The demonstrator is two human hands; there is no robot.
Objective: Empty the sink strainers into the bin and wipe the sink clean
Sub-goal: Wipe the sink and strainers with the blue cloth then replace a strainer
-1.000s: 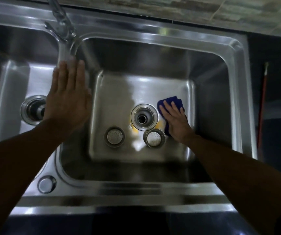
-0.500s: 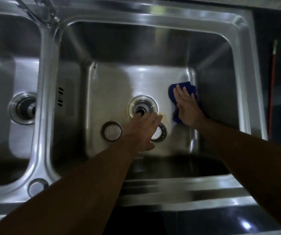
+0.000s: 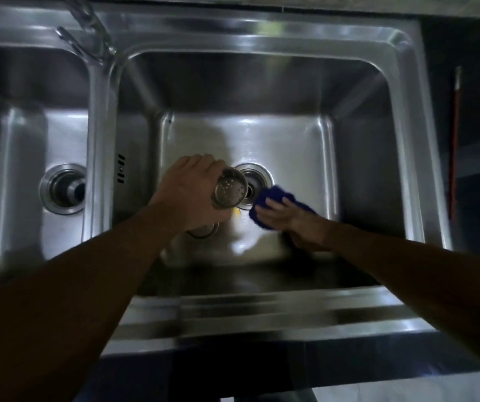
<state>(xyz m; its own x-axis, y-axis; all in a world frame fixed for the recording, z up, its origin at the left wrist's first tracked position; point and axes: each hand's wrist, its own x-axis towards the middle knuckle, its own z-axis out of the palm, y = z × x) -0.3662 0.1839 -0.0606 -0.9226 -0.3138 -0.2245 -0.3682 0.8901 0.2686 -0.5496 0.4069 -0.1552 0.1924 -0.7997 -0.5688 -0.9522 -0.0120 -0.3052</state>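
One strainer [image 3: 230, 190]: held up just left of the drain [image 3: 257, 176], probably freeing the floor for wiping.
Left hand [image 3: 188, 192]: fingers clamped round it.
Right hand [image 3: 283, 216]: fingers spread, pressing blue cloth [image 3: 273, 194] beside drain.

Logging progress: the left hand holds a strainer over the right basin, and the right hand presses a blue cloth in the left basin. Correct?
No. The head view shows the right hand pressing the blue cloth on the floor of the right basin, beside its drain, not in the left basin. The left hand does hold a strainer.
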